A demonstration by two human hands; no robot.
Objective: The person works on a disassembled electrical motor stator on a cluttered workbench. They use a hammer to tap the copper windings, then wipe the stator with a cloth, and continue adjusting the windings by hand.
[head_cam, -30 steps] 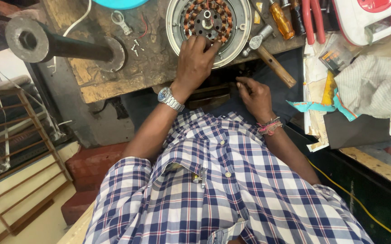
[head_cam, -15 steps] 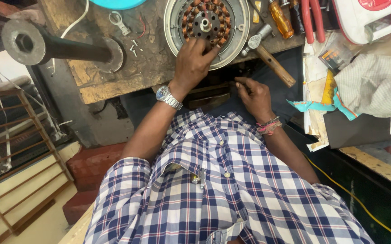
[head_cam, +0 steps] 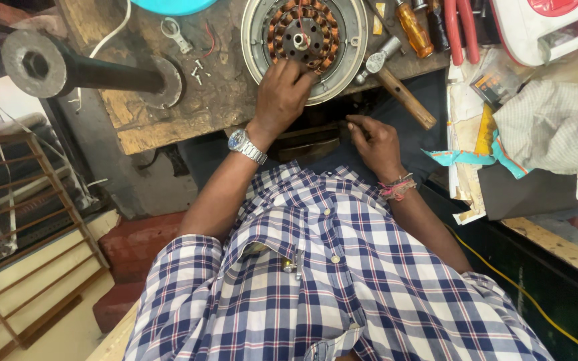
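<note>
Round metal housing (head_cam: 352, 63), shallow and dish-like, lying flat on the wooden workbench (head_cam: 215, 100) near its front edge. Contents: a ring of copper windings (head_cam: 282, 27) around a central hub with a bright shaft end.

Left hand (head_cam: 281, 95): laid over the near rim of the housing, fingers bent and pressed down onto the copper windings at the near side. A metal wristwatch (head_cam: 246, 146) sits on that wrist.

Right hand (head_cam: 374, 138): below the bench edge, apart from the housing, fingers curled in with thumb and forefinger drawn together; whether anything is pinched between them cannot be told. A pink and red thread band (head_cam: 396, 188) circles the wrist.

Bench surface: scarred, stained wood. A hammer (head_cam: 396, 80) lies just right of the housing, wooden handle running past the bench edge. An orange-handled screwdriver (head_cam: 414, 30) and red-handled pliers (head_cam: 459, 30) lie beyond. Small screws (head_cam: 198, 70) lie scattered left of the housing, and a dark steel post (head_cam: 75, 67) rises on a round flange at the left end.

Right side: a heap of papers and a pale checked cloth (head_cam: 549, 127).

Room: a wooden rack (head_cam: 28, 220) at left, a red step below it, a yellow cable (head_cam: 503, 277) trailing right.
</note>
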